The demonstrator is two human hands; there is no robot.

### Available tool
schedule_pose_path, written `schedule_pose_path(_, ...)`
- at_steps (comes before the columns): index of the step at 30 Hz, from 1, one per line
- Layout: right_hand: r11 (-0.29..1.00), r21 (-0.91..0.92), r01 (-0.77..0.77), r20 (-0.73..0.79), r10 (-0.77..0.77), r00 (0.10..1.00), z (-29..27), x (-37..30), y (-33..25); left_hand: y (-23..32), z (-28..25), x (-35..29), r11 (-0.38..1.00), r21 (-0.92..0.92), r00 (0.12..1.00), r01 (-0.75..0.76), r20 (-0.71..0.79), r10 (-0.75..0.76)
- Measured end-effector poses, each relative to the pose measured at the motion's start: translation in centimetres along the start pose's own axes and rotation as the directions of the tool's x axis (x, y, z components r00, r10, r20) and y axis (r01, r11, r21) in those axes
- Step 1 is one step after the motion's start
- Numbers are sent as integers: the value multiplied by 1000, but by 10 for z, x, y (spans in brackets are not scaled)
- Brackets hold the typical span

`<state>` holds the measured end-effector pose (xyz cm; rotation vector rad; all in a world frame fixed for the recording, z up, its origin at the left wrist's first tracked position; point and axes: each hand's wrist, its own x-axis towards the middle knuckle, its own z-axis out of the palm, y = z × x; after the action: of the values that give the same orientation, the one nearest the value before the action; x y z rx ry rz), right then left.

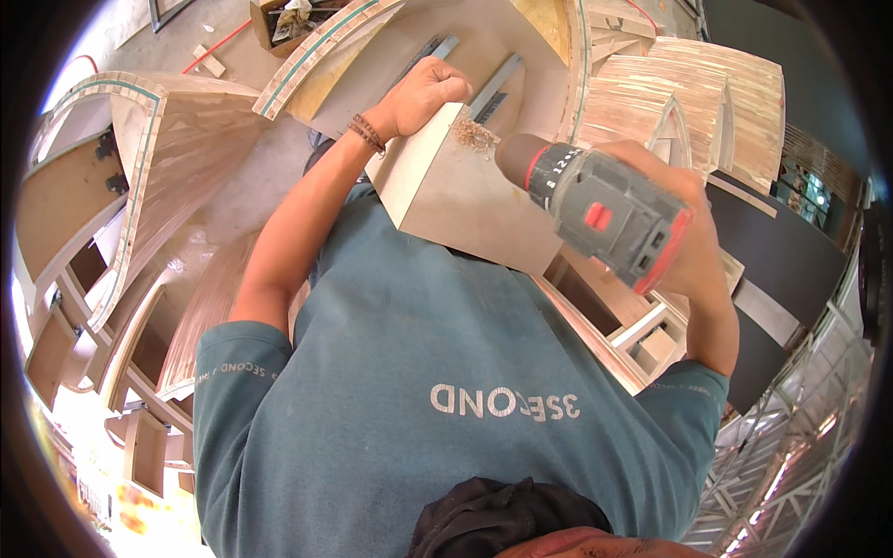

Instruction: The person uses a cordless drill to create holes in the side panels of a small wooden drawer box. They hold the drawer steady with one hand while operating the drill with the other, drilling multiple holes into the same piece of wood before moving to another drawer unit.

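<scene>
Curved wooden piece: at the far left stands a curved wooden piece, with a thin green stripe along its edge.
Left wrist: it wears dark beaded bracelets.
Left hand: the left hand is curled tightly at the far left edge of the box and seems to grip it; its fingertips are hidden.
Pale wooden box: the box lies in front of the body, between the two hands. The left hand touches it, so this hand is the nearer; the right hand is apart from it. Its long axis I cannot tell, because the drill covers its right part.
Shirt: the blue-green shirt has large pale letters on the chest, readable but upside down, and smaller print on both sleeves.
Wood shavings: a small heap of shavings lies on the box, near its far left corner, just beside the drill's nose.
Drill: the dark grey and red drill has its long axis from near right to far left, nose toward the shavings. White numerals ring its collar; a brand I cannot read. If a bit is fitted, I cannot tell.
Right hand: the right hand is wrapped around the drill.
Dark panel: a dark flat panel is at the right, behind the right forearm.
</scene>
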<state>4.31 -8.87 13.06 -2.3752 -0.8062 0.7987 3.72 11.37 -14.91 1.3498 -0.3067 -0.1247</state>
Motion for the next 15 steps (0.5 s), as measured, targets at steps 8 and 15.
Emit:
schedule_pose_path(8,971,-224,79,185,-37,982,-25,27,-30,-7,8,7,999,34,999,38,-29,-37)
schedule_pose_path(15,875,-442,197,307,-59,950,-41,64,-59,-11,14,12,998,8,997,60,-54,-60)
